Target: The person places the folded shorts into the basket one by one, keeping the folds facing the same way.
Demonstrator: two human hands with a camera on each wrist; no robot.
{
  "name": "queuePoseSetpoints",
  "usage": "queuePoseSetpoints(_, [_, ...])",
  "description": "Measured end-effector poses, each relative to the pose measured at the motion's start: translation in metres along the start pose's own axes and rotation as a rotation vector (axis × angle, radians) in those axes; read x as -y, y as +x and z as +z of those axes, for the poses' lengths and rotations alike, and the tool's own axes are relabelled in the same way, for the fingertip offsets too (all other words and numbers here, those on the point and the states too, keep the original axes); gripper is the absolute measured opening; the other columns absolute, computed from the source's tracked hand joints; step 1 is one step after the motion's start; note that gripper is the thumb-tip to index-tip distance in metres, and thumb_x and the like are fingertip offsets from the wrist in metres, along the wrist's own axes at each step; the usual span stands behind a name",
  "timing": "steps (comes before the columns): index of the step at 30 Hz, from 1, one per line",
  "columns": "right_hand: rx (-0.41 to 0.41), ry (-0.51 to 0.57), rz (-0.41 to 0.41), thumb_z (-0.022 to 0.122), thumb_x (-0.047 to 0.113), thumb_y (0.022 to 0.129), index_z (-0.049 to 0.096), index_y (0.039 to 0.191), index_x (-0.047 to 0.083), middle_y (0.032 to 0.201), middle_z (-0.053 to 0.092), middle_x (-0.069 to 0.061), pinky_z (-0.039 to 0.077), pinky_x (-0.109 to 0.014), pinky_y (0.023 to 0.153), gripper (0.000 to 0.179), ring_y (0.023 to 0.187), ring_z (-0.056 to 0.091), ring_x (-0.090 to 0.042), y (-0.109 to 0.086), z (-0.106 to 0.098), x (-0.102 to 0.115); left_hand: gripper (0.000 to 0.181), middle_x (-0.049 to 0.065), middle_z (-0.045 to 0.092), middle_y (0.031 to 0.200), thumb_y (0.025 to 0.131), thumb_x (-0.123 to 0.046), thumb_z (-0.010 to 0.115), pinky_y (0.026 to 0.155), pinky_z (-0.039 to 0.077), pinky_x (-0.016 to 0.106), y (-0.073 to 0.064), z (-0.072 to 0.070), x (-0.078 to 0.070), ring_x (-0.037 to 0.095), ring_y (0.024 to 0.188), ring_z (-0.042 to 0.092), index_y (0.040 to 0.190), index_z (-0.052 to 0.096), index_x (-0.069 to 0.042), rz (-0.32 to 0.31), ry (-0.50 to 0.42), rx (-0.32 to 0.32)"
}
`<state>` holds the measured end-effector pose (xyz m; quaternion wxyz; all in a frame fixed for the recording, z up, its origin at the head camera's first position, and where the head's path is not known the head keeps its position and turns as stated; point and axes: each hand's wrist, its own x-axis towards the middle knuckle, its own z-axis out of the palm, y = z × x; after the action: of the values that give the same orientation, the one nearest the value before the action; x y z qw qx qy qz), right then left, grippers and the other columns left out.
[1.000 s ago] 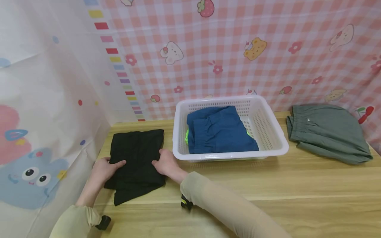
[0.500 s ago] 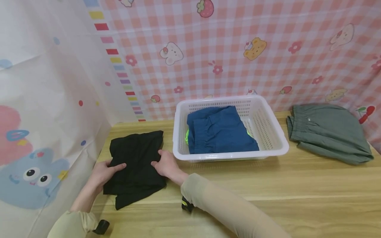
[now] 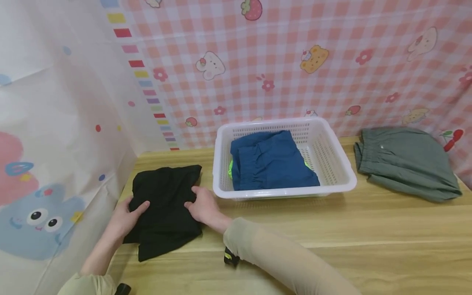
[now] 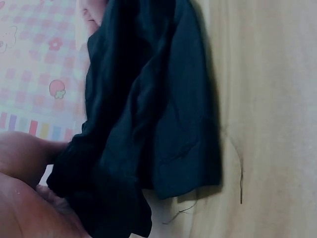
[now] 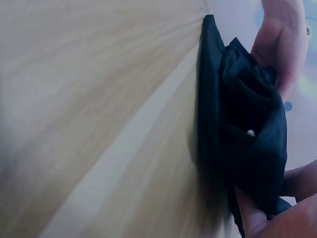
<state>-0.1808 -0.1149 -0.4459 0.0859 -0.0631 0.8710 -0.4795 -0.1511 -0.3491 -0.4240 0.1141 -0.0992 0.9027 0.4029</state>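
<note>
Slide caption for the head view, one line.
Left hand and right hand grip opposite sides of a black cloth, beside a white basket holding a folded blue cloth.

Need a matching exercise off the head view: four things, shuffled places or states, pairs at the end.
Column 1
1. black garment
2. blue garment
3. grey-green garment
4. basket

Column 2
A. white, with perforated walls
B. on the table, to the right of the basket in the head view
C. inside the basket
D. gripped by the left hand and the right hand

Pairs: 1-D, 2-C, 3-B, 4-A
</note>
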Motion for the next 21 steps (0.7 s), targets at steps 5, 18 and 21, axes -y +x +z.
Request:
queuePoseSetpoints(5, [-0.014, 0.009, -0.04, 0.077, 0.01, 0.094, 0.064, 0.142, 0.0, 0.147, 0.066, -0.016, 0.051, -0.042, 0.118, 0.051, 0.14, 0.062, -0.03, -0.007, -0.001, 0.008, 0.077, 0.032, 0.02, 0.172, 0.112, -0.036, 0.05, 0.132, 0.023, 0.059, -0.004, -0.003, 0.001, 0.047, 0.162, 0.018, 0.166, 0.014, 0.005, -0.058, -0.059, -0.041])
queuePoseSetpoints(18, [0.015, -0.007, -0.17, 0.075, 0.013, 0.097, 0.061, 0.146, 0.002, 0.149, 0.065, -0.012, 0.052, -0.037, 0.117, 0.052, 0.139, 0.062, -0.026, -0.022, -0.021, 0.032, 0.082, 0.024, 0.007, 0.177, 0.11, -0.046, 0.049, 0.129, 0.034, 0.048, -0.026, -0.011, -0.001, 0.043, 0.164, 0.015, 0.17, 0.008, -0.008, -0.138, -0.154, -0.096])
queuePoseSetpoints(21, [0.024, 0.009, -0.21, 0.074, 0.012, 0.097, 0.06, 0.146, 0.001, 0.15, 0.064, -0.014, 0.052, -0.036, 0.117, 0.052, 0.14, 0.062, -0.026, -0.024, -0.028, 0.037, 0.081, 0.021, 0.008, 0.178, 0.11, -0.044, 0.05, 0.13, 0.034, 0.048, -0.031, -0.01, -0.006, 0.042, 0.164, 0.015, 0.17, 0.009, -0.01, -0.136, -0.194, -0.137])
